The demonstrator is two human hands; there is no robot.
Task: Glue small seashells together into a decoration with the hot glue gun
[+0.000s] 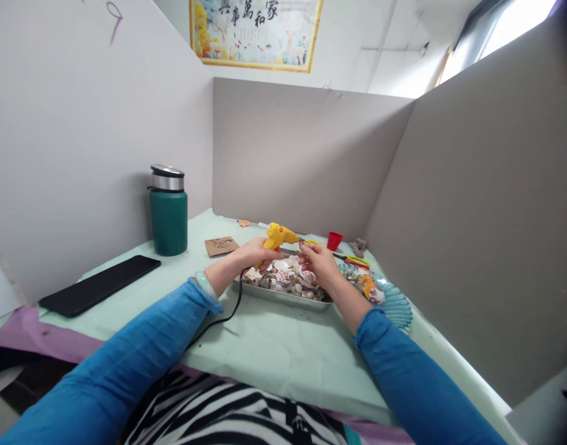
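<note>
My left hand (pixel 256 252) is wrapped round the grip of a yellow hot glue gun (pixel 281 235), whose nozzle points right. From its handle a black cord (pixel 237 307) runs down to the table's front edge. Close to the nozzle, the fingers of my right hand (pixel 319 264) are pinched together; what they hold is too small and hidden to name. Below both hands lies a metal tray (pixel 287 299) filled with seashells (pixel 283 277). A blue scalloped plate (pixel 398 306) with shells and an orange piece sits beside my right wrist.
A green bottle (pixel 168 222) and a flat black slab (pixel 100 285) stand and lie at left. Near the back are a brown card (pixel 221 246), a red cup (pixel 334 241) and yellow-and-red handled pliers (pixel 355 261). Grey partitions (pixel 302 148) enclose the table.
</note>
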